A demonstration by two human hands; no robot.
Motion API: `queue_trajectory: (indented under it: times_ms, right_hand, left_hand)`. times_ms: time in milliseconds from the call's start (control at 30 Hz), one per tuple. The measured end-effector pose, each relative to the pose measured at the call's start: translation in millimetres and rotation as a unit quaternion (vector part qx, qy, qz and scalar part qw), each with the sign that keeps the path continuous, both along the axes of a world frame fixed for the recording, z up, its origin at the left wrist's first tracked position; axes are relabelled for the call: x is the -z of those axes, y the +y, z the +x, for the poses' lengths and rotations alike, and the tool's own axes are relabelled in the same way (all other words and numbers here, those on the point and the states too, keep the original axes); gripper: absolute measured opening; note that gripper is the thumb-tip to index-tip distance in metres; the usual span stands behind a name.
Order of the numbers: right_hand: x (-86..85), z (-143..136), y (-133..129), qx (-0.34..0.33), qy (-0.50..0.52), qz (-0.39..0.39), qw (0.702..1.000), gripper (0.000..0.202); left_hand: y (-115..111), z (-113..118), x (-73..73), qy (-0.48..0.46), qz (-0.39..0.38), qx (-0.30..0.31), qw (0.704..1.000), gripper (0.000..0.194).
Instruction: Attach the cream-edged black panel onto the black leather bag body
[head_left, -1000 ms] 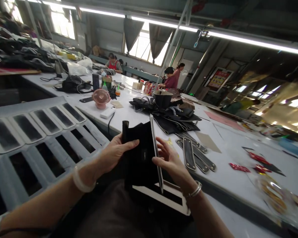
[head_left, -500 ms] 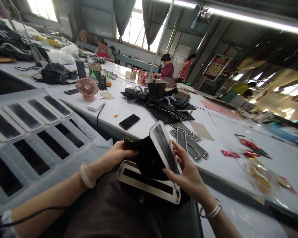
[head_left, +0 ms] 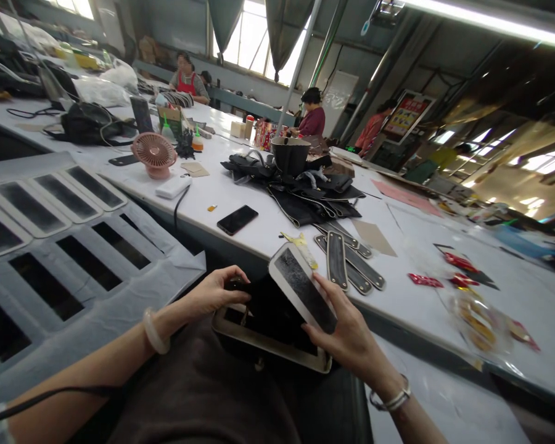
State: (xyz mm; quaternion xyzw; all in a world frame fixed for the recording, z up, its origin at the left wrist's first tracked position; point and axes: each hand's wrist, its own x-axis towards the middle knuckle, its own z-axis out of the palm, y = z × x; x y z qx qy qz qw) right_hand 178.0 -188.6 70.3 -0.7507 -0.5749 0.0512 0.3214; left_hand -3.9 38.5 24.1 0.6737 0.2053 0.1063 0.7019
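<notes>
1. Left hand (head_left: 213,291): fingers closed on the edge of a black leather piece (head_left: 271,308), held over the lap.
2. Right hand (head_left: 346,330): gripping a white-rimmed template (head_left: 303,287), tilted against the leather.
3. A second template frame (head_left: 268,351) lies beneath, on the lap.
4. Table (head_left: 268,225) ahead: phone (head_left: 237,219), black strips (head_left: 346,265), pink fan (head_left: 154,153)

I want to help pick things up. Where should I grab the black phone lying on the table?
Take the black phone by its two long edges, coming straight down from above. It lies flat and face up on the white table, with bare surface all round, so fingers fit on both sides. A grip across the narrow width looks easiest.
</notes>
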Motion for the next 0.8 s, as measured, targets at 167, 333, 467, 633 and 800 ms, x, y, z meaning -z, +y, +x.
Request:
queue_trajectory:
  times_ms: [167, 333, 467, 633, 800]
  right_hand:
    - [-0.2, -5.6, -3.5, -0.004, -0.075, -0.049, 0.996, 0.078]
    - [-4.1, -10.6, 1.5, -0.014, -0.134, -0.065, 0.989, 0.079]
    - [-2.7, -12.0, 4.6, -0.032, -0.168, -0.102, 0.98, 0.084]
    - [3.9, -14.3, 3.7, -0.033, -0.208, -0.12, 0.97, 0.089]
    - [2.8, -12.6, 2.0, -0.043, -0.261, -0.119, 0.957, 0.09]
  left_hand:
    - [6.1, -12.5, 9.6, 0.014, 0.116, -0.005, 0.993, 0.024]
    - [3.6, -20.3, 7.3, 0.001, 0.265, -0.011, 0.964, 0.018]
    - [-1.6, -22.5, 7.7, 0.034, 0.405, 0.021, 0.914, 0.01]
    - [-5.5, -22.4, 12.6, 0.061, 0.478, 0.034, 0.876, 0.012]
    - [-10.3, -14.5, 6.0, 0.077, 0.49, 0.067, 0.866, 0.014]
